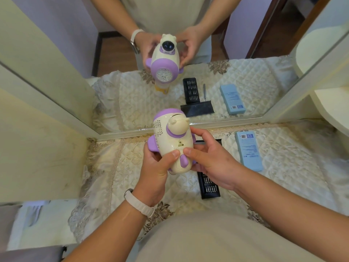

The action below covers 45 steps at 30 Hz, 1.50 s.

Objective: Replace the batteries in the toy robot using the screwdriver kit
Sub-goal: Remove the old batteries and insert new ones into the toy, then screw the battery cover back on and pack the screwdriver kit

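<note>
Cream-and-purple toy robot (172,144) — hard plastic; the cream shell is glossy and smooth with a perforated patch, the purple trim matt.
Black screwdriver kit (209,188) — matt plastic tray, bright metal bits.
Pale blue box (249,150): matt printed card.
Cream quilted cover (117,167): stitched cloth, slight sheen, lace-like edging.
Large mirror (122,95): polished glass.
Cream watch strap (140,205): matt, rubbery-looking.

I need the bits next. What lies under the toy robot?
The quilted cloth, with a black bit tray to the right; the right hand holding the toy robot covers the tray's far end.
</note>
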Each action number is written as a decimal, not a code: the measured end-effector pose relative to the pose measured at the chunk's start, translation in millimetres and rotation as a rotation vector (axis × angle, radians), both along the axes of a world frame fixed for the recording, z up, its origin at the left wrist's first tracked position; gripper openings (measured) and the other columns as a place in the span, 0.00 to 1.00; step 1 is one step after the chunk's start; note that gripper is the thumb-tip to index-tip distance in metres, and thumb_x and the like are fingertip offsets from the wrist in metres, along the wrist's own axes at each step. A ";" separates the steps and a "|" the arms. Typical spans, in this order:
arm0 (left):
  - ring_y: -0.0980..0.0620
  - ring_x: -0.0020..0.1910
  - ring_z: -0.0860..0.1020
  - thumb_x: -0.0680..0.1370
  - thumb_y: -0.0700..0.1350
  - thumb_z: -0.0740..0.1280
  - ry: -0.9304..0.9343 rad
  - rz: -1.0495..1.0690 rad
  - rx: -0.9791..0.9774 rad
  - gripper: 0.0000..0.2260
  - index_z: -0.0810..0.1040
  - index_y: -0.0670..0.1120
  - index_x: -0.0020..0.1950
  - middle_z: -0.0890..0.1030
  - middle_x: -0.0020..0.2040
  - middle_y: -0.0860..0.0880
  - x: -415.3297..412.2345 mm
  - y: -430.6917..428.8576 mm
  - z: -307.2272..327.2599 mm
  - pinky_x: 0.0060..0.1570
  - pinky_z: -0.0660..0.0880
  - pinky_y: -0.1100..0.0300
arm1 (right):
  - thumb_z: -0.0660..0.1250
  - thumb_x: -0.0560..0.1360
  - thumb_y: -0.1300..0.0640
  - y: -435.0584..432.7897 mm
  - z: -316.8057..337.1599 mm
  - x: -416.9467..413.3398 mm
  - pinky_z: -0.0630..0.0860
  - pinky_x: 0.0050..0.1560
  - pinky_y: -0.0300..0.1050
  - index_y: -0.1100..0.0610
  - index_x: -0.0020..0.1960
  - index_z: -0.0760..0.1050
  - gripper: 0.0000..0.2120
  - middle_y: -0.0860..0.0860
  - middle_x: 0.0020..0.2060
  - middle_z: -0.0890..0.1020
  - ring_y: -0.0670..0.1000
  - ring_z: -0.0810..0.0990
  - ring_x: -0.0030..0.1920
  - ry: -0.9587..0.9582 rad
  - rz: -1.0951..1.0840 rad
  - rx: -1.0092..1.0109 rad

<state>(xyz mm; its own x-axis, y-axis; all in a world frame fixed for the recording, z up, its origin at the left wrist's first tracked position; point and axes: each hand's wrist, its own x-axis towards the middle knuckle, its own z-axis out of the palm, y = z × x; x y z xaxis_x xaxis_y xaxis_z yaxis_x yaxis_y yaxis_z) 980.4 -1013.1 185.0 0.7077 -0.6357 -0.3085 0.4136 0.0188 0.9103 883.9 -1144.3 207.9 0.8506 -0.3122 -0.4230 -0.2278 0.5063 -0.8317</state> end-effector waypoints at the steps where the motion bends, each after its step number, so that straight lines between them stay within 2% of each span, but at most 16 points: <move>1: 0.42 0.53 0.82 0.65 0.48 0.75 -0.003 0.002 0.005 0.28 0.73 0.44 0.64 0.82 0.57 0.40 0.7 -0.2 -0.3 0.48 0.81 0.46 | 0.73 0.68 0.55 0.9 0.1 0.8 0.79 0.54 0.56 0.46 0.69 0.66 0.32 0.64 0.54 0.82 0.56 0.83 0.50 0.007 -0.012 -0.009; 6: 0.37 0.57 0.81 0.65 0.49 0.75 0.012 0.040 0.060 0.32 0.71 0.43 0.67 0.81 0.60 0.37 3.2 -0.7 -9.7 0.51 0.79 0.39 | 0.70 0.74 0.61 2.8 -8.3 7.4 0.80 0.51 0.51 0.47 0.69 0.67 0.26 0.63 0.54 0.82 0.55 0.83 0.51 0.024 -0.029 0.030; 9: 0.36 0.58 0.81 0.67 0.49 0.76 0.010 0.037 0.101 0.32 0.72 0.41 0.68 0.81 0.59 0.36 4.4 3.6 -26.3 0.52 0.81 0.41 | 0.69 0.76 0.59 3.7 -22.2 9.0 0.79 0.56 0.53 0.46 0.67 0.68 0.23 0.60 0.53 0.83 0.55 0.83 0.53 0.063 0.015 0.005; 11: 0.36 0.58 0.81 0.66 0.50 0.77 -0.010 0.064 0.176 0.35 0.71 0.41 0.69 0.81 0.59 0.36 5.3 6.9 -37.8 0.49 0.82 0.46 | 0.69 0.76 0.56 4.8 -33.5 6.8 0.79 0.57 0.52 0.45 0.68 0.69 0.22 0.58 0.53 0.83 0.53 0.83 0.54 0.104 0.058 -0.069; 14: 0.44 0.55 0.82 0.66 0.48 0.79 -0.036 0.094 0.303 0.34 0.70 0.46 0.68 0.81 0.59 0.42 8.0 9.8 -52.4 0.43 0.80 0.57 | 0.66 0.78 0.53 4.5 -51.8 -0.2 0.80 0.55 0.47 0.44 0.64 0.72 0.16 0.54 0.53 0.83 0.49 0.83 0.52 0.201 0.098 -0.217; 16: 0.50 0.51 0.81 0.71 0.42 0.78 -0.071 0.100 0.381 0.29 0.68 0.48 0.67 0.80 0.57 0.46 10.9 10.3 -59.1 0.43 0.78 0.59 | 0.65 0.78 0.51 0.7 -66.0 -7.0 0.80 0.52 0.46 0.45 0.60 0.76 0.11 0.49 0.49 0.83 0.46 0.83 0.47 0.295 0.099 -0.414; 18: 0.53 0.50 0.79 0.72 0.41 0.78 -0.123 0.088 0.441 0.28 0.66 0.51 0.66 0.79 0.55 0.50 15.3 10.8 -67.2 0.44 0.77 0.58 | 0.65 0.77 0.50 -7.2 -80.4 -17.3 0.77 0.46 0.42 0.47 0.56 0.77 0.08 0.45 0.42 0.80 0.44 0.80 0.42 0.395 0.079 -0.582; 20: 0.57 0.49 0.79 0.71 0.42 0.78 -0.168 0.059 0.489 0.30 0.64 0.52 0.66 0.77 0.55 0.53 19.1 11.0 -74.8 0.44 0.76 0.59 | 0.64 0.77 0.52 -17.8 -95.3 -31.9 0.74 0.41 0.40 0.49 0.52 0.77 0.06 0.46 0.41 0.79 0.47 0.79 0.41 0.503 0.032 -0.631; 24: 0.58 0.49 0.78 0.70 0.43 0.79 -0.204 0.038 0.547 0.33 0.63 0.53 0.67 0.76 0.53 0.56 23.2 11.9 -86.7 0.43 0.75 0.61 | 0.63 0.76 0.55 -38.8 -127.9 -66.7 0.76 0.45 0.47 0.51 0.47 0.76 0.03 0.49 0.41 0.80 0.51 0.79 0.43 0.723 -0.063 -0.683; 27: 0.58 0.49 0.78 0.70 0.43 0.79 -0.207 0.005 0.568 0.31 0.63 0.54 0.64 0.76 0.52 0.55 21.5 15.9 -93.7 0.41 0.74 0.63 | 0.64 0.76 0.56 -44.9 -144.2 -85.9 0.72 0.39 0.43 0.54 0.48 0.75 0.03 0.50 0.40 0.80 0.49 0.78 0.40 0.814 -0.048 -0.723; 30: 0.59 0.51 0.78 0.70 0.43 0.79 -0.232 -0.029 0.588 0.32 0.65 0.54 0.66 0.77 0.53 0.56 16.6 22.1 -99.0 0.41 0.73 0.65 | 0.65 0.76 0.55 -44.2 -154.0 -92.3 0.69 0.35 0.41 0.54 0.50 0.73 0.05 0.49 0.39 0.80 0.47 0.77 0.38 0.818 -0.001 -0.763; 32: 0.61 0.51 0.77 0.70 0.43 0.79 -0.243 -0.034 0.585 0.32 0.66 0.54 0.67 0.77 0.54 0.57 13.9 24.0 -99.7 0.42 0.74 0.66 | 0.66 0.76 0.53 -42.9 -158.7 -90.5 0.69 0.36 0.43 0.54 0.51 0.72 0.07 0.49 0.39 0.79 0.49 0.77 0.38 0.819 0.039 -0.809; 36: 0.65 0.52 0.77 0.71 0.43 0.79 -0.268 -0.017 0.586 0.29 0.69 0.53 0.67 0.77 0.55 0.60 8.2 28.2 -97.1 0.46 0.74 0.68 | 0.67 0.75 0.53 -44.6 -165.3 -81.3 0.68 0.34 0.44 0.57 0.47 0.72 0.08 0.51 0.37 0.78 0.51 0.76 0.36 0.817 0.104 -0.893; 38: 0.61 0.54 0.77 0.73 0.44 0.77 -0.294 0.006 0.632 0.26 0.70 0.51 0.68 0.78 0.56 0.58 2.7 29.8 -95.8 0.47 0.72 0.67 | 0.66 0.75 0.54 -48.2 -165.8 -79.3 0.69 0.34 0.45 0.57 0.44 0.72 0.07 0.53 0.36 0.78 0.53 0.76 0.36 0.813 0.130 -0.906; 42: 0.53 0.58 0.75 0.77 0.43 0.72 -0.278 0.223 0.723 0.19 0.73 0.48 0.66 0.77 0.59 0.52 -17.0 31.7 -83.8 0.55 0.71 0.59 | 0.65 0.76 0.52 -57.3 -163.6 -82.7 0.70 0.35 0.46 0.57 0.42 0.72 0.09 0.52 0.35 0.78 0.53 0.76 0.37 0.774 0.180 -0.903; 45: 0.52 0.51 0.77 0.77 0.41 0.70 -0.279 0.346 0.744 0.13 0.76 0.47 0.61 0.79 0.52 0.51 -33.2 27.1 -70.8 0.46 0.71 0.63 | 0.65 0.75 0.51 -64.8 -156.4 -88.8 0.72 0.37 0.45 0.56 0.43 0.73 0.08 0.50 0.36 0.79 0.50 0.77 0.37 0.727 0.184 -0.860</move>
